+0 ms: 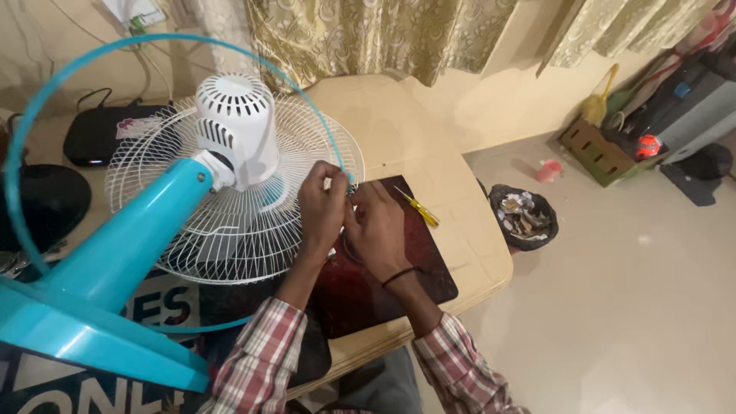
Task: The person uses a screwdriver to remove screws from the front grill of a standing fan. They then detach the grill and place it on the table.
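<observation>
both hands pinch at the right rim of the white grille (230, 230): the left hand (322, 207) has its fingers closed on the wire edge beside the blue ring (46, 115), and the right hand (376, 226) presses just beside it, though what it grips is hidden. grille and motor (236, 126) lie on the beige table (460, 253), with a yellow screwdriver (418, 207) just right of the hands.

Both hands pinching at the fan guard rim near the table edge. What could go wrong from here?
1. The left hand and right hand work a small spot where the blue rim ring meets the white wire guard; a slip might pinch a finger.
2. The fan lies tipped on its blue stand, so pulling could shift it.
3. The yellow screwdriver lies loose beside the right hand and could be knocked off the table.
</observation>
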